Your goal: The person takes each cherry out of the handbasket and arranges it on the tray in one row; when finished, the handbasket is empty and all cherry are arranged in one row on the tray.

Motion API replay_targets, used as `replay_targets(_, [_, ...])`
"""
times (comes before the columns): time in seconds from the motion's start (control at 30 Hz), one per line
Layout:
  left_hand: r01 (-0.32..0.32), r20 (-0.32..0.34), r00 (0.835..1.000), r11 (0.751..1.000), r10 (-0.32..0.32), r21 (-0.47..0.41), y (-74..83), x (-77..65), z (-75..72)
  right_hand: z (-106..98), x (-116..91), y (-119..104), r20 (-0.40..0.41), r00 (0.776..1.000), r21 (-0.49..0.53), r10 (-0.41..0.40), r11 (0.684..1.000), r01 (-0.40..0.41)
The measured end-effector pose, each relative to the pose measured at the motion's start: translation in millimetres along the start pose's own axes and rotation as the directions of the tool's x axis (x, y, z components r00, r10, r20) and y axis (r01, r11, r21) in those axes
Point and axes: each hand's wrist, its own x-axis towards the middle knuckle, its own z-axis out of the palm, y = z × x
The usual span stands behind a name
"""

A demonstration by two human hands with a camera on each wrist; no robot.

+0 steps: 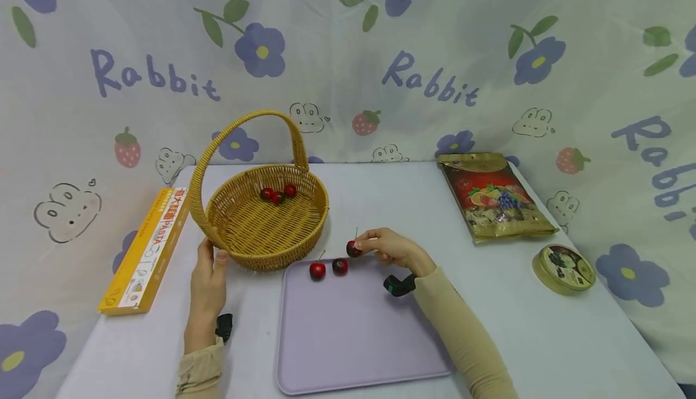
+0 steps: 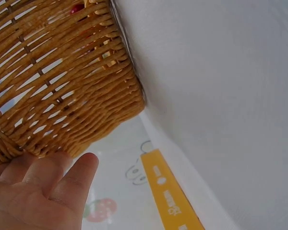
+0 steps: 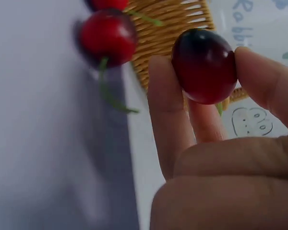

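My right hand (image 1: 391, 248) pinches a dark red cherry (image 3: 204, 66) with a stem between thumb and fingers, above the far edge of a lilac tray (image 1: 359, 332). Two more cherries lie at that edge: a bright red one (image 1: 318, 271) with a stem and a darker one (image 1: 339, 266). My left hand (image 1: 208, 281) touches the near left side of a wicker basket (image 1: 272, 260), by the foot of its handle. In the left wrist view its fingers lie against the wicker and the thumb stands apart. Several cherries (image 1: 278, 197) sit inside the basket at the back.
Left of the basket lies a yellow pasta box (image 1: 144, 251). At the right are a red and gold food packet (image 1: 495, 196) and a round gold tin (image 1: 563, 269). A printed cloth (image 1: 337, 72) hangs behind the white table (image 1: 380, 193).
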Motion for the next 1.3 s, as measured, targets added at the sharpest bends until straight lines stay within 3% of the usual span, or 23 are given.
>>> replay_targets(0.23, [-0.016, -0.004, 1.000, 1.000, 0.016, -0.004, 0.5, -0.5, -0.1, 7, -13, 23, -0.094, 0.995, -0.196, -0.038, 0.980, 0.019])
replay_targets(0.43, [-0.011, -0.006, 1.000, 1.000, 0.011, -0.027, -0.2, -0.3, -0.6, 21, -17, 17, -0.173, 0.978, -0.361, -0.117, 0.931, 0.048])
replay_targets(0.57, [-0.003, 0.013, 1.000, 1.000, 0.003, -0.031, -1.7, 0.3, 0.9, 24, -17, 12, -0.213, 0.971, -0.404, -0.106, 0.915, 0.011])
replay_targets(0.97, [0.013, 0.016, 1.000, 1.000, -0.012, -0.027, -1.1, 0.6, 2.8, 14, -15, -2, -0.178, 0.980, -0.521, -0.085, 0.853, -0.020])
replay_targets(1.13, [0.015, 0.015, 1.000, 1.000, -0.014, -0.019, 0.7, -0.8, 1.9, 3, -15, -20, -0.196, 0.976, -0.504, -0.096, 0.864, -0.016])
replay_targets(1.3, [-0.001, 0.005, 1.000, 1.000, 0.001, -0.006, 1.2, 0.1, 0.9, -11, -7, -54, -0.150, 0.979, -0.416, -0.135, 0.907, 0.061])
